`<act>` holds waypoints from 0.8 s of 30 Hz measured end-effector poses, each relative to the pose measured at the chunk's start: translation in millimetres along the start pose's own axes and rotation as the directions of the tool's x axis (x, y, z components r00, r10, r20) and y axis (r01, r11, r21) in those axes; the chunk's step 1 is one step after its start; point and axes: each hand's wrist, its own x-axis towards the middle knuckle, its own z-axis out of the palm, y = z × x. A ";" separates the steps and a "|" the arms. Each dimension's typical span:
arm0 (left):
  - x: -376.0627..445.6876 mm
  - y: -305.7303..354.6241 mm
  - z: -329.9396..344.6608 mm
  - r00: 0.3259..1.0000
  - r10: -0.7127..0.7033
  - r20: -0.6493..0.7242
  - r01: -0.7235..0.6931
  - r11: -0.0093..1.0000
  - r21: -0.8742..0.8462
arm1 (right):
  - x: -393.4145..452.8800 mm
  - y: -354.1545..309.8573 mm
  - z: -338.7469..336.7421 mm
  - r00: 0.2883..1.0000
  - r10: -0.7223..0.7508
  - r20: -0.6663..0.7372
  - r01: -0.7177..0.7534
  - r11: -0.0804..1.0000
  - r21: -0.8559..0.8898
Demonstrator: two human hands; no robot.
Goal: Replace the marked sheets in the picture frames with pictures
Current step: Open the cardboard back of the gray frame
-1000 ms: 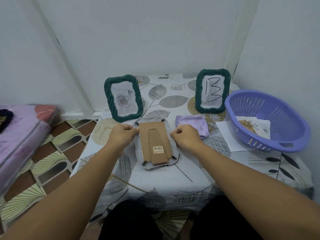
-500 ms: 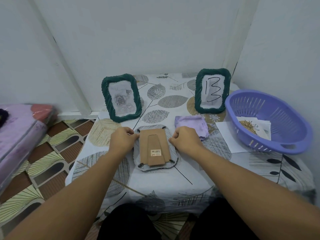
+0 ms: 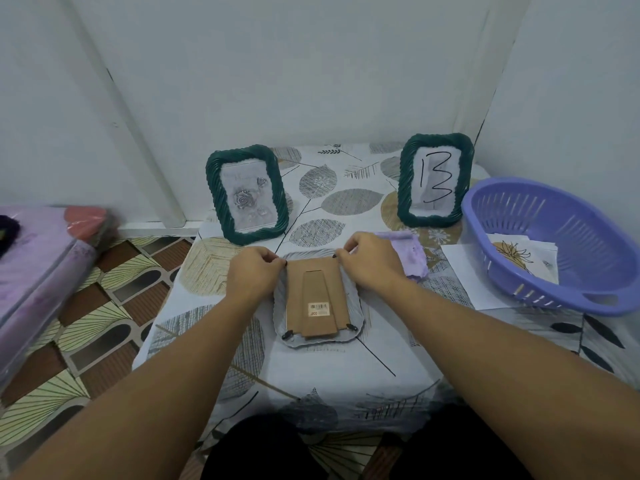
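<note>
A grey picture frame point(image 3: 356, 315) lies face down in the middle of the table, its brown cardboard back point(image 3: 317, 292) and folded stand facing up. My left hand point(image 3: 252, 275) pinches the small black tab at the back's top left corner. My right hand point(image 3: 370, 263) pinches the tab at the top right corner. Two black tabs show at the bottom corners. A green frame point(image 3: 246, 194) with a rose picture stands at the back left. Another green frame point(image 3: 434, 180) holding a sheet marked 13 stands at the back right.
A purple plastic basket point(image 3: 568, 251) at the right holds pictures, one with a sunflower point(image 3: 512, 256). A white sheet point(image 3: 460, 268) lies partly under it. A lilac cloth point(image 3: 410, 252) sits behind my right hand. Walls close the back and right; a tiled floor lies to the left.
Both hands stay at the top corners of the face-down frame; their fingers have shifted slightly up onto the top tabs. The frame has not visibly moved.
</note>
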 end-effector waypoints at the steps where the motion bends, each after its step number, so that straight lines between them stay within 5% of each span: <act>1: 0.0 -0.6 0.4 1.000 -0.008 -0.003 0.008 1.000 -0.018 | 3.0 -0.5 1.0 1.000 0.019 0.022 -0.019 1.000 -0.004; 24: -4.4 8.6 4.9 0.997 -0.065 -0.045 0.066 0.998 0.008 | 13.6 1.2 19.1 0.993 0.118 0.009 -0.118 0.993 -0.007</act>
